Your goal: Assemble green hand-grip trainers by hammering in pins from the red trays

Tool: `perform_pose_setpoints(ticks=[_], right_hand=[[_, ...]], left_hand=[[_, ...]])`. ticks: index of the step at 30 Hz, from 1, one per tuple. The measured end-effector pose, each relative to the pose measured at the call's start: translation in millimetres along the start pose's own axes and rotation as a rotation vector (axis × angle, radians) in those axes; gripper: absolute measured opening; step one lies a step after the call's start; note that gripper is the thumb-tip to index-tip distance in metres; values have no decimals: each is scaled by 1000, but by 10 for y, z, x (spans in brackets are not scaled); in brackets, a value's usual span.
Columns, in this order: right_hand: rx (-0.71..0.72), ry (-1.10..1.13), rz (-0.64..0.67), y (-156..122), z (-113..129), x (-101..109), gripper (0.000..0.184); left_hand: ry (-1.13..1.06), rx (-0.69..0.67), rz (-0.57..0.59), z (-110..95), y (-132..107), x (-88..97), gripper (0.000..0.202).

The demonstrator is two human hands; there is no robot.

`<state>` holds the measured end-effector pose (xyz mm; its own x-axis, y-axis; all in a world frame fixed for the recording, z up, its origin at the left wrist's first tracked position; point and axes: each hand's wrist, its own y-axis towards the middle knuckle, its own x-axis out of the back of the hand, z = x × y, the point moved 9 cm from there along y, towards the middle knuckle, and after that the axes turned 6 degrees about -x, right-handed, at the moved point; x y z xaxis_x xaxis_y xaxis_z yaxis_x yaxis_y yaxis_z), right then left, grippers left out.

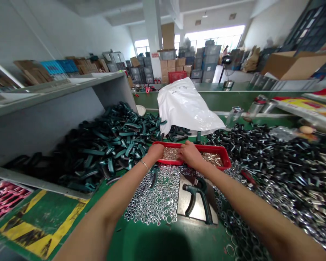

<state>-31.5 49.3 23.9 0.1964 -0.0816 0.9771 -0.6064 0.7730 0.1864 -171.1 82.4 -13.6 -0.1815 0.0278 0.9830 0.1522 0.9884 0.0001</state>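
Two hands (190, 154), one bracelet (145, 166), one white bag (188, 107), one metal plate (199, 209), many rings (145, 203)

The left hand (156, 152) and right hand (190, 154) dip into red trays (226, 154) of small metal pieces, fingertips hidden. Nearer, dark handles (207, 208) lie on a metal plate (183, 204) beside silvery rings (152, 199). Green handles (129, 134) heap leftward, black-and-silver parts (250, 145) rightward; a white bag (187, 107) lies behind the trays.

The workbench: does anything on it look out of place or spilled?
One dark handle looks stray: it lies among the loose silver rings, near a red tray, outside the large handle pile. Whether the rings spilled, I can't tell.
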Motion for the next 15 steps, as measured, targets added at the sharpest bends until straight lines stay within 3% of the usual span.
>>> perform_pose_setpoints(ticks=[3, 7, 11, 15], right_hand=[[0, -17, 50, 283, 21, -276, 17], [-13, -8, 86, 289, -68, -465, 21], [-61, 49, 69, 266, -68, -470, 22], [-131, 166, 5, 249, -91, -270, 19]], left_hand=[[61, -27, -29, 34, -76, -78, 22], [68, -61, -88, 69, -136, -130, 29], [42, -81, -133, 55, -104, -153, 27], [2, -91, -179, 39, -109, -134, 23]])
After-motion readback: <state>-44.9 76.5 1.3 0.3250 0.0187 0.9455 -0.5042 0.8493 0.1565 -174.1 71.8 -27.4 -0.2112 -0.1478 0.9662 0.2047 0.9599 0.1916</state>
